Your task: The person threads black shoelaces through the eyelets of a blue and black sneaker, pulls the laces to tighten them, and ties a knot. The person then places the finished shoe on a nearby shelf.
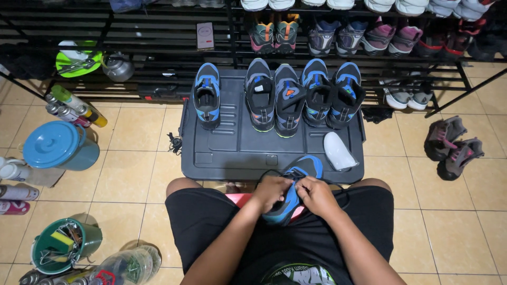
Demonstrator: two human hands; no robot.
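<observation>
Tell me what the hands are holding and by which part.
Both hands, left hand and right hand, hold one blue and black shoe at its laced upper middle, over the lap.

**Matt mesh, dull plastic, shiny tiles**

The blue and black shoe (293, 190) at bottom centre looks like woven mesh cloth with smoother synthetic panels, all matt. The dark grey tray (232, 150) mid-frame is moulded plastic, ribbed, with a dull sheen. The floor tiles (459, 232) are beige ceramic, glossy. The shoe rack (158, 39) up top is thin black metal bars. The teal bucket (60, 146) at left is smooth plastic.
</observation>
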